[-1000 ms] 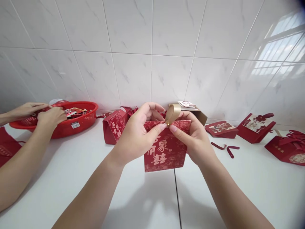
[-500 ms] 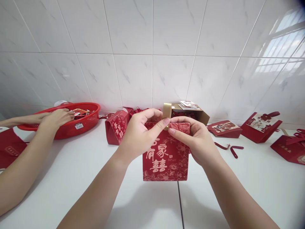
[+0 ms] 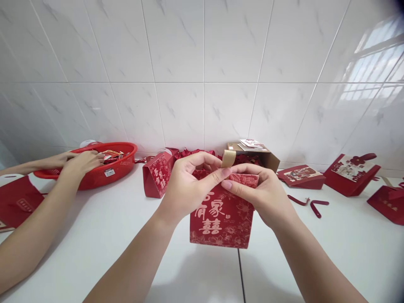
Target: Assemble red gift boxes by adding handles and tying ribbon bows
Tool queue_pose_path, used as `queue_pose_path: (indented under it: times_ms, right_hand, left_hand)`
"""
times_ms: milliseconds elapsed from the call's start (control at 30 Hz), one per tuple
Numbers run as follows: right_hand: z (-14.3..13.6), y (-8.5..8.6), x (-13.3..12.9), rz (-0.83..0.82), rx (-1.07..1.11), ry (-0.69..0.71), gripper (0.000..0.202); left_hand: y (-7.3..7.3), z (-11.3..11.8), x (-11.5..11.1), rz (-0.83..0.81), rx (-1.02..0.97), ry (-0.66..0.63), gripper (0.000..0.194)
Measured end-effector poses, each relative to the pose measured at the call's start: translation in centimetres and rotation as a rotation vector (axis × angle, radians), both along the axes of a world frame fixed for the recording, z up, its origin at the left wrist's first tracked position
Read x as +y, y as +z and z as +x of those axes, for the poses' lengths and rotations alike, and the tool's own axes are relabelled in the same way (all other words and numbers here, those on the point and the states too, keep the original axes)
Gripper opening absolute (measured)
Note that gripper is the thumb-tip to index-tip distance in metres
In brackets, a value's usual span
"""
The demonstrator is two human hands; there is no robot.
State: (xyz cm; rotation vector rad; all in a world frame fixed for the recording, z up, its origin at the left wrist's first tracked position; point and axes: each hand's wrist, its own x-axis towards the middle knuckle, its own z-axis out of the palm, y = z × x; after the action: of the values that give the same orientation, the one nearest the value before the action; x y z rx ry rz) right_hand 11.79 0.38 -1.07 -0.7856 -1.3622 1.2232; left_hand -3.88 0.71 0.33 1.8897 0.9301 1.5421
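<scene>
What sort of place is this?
Probably a shared worktable in a tiled room; home or workshop, can't tell. Signs: a white tiled wall, red boxes on a white tabletop, and another person's hands at a red basket.

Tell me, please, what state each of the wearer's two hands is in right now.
Left hand: closed on the red gift box, thumb by the gold ribbon.
Right hand: closed on the same box near its top.
</scene>
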Motion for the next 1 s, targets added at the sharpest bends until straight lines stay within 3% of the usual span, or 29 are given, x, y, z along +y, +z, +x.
queue_pose_path:
  times_ms: [333,533,667,800,900,1000]
  right_hand:
    - [0.4,-0.3,0.6,0.081,-0.123,0.057,0.014]
    - [0.6,-0.5,0.6,0.206,-0.170,-0.017,0.011]
    - [0.8,-0.2,0.3,0.398,-0.211,-0.225,0.010]
    - [2.7,0.1,1.0,0.490,-0.267,-0.563,0.016]
    - [6.4,-0.2,1.9,0.477,-0.321,-0.770,0.021]
    - [12.7,-1.2,3.0,0.442,-0.436,-1.012,0.024]
  left_hand:
    - [0.0,-0.2,0.1,-0.182,-0.055,-0.117,0.014]
    - [0.2,-0.4,-0.4,-0.193,0.031,-0.136,0.024]
    - [0.1,-0.7,-0.7,-0.112,0.046,0.014,0.050]
    - [0.5,-1.6,-0.9,-0.040,-0.017,0.101,0.046]
    - [1.1,-2.3,-1.1,0.115,-0.099,0.158,0.039]
    - [1.8,-2.7,-1.6,0.267,-0.160,0.203,0.032]
